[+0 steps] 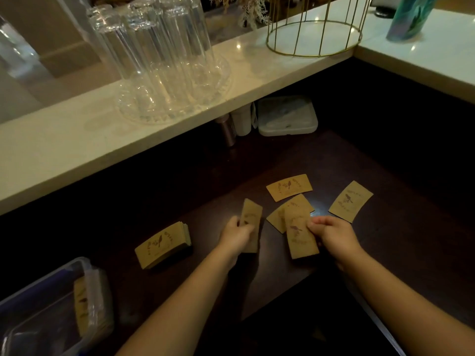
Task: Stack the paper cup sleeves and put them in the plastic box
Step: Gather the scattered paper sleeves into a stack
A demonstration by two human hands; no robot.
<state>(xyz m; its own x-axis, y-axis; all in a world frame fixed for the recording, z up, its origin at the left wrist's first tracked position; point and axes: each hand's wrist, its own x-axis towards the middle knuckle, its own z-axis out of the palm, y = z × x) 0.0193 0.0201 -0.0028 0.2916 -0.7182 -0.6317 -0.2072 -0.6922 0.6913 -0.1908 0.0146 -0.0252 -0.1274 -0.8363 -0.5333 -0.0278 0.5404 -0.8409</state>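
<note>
My left hand (236, 236) grips a small bundle of brown paper cup sleeves (252, 222) held on edge above the dark table. My right hand (331, 233) pinches one flat sleeve (299, 235) by its right side. Under that sleeve lies another sleeve (279, 217). Two more loose sleeves lie flat beyond: one (289, 187) further back, one (350, 201) to the right. A stacked pile of sleeves (163, 245) rests left of my left hand. The clear plastic box (48, 301) stands at the bottom left with sleeves (82, 304) upright inside against its right wall.
A pale raised counter (77, 150) runs along the back and right, carrying upturned glasses on a glass tray (174, 98), a gold wire basket (313, 39) and a teal bottle (408, 19). Under its ledge sit a white lidded container (288, 116) and small canisters (231, 129).
</note>
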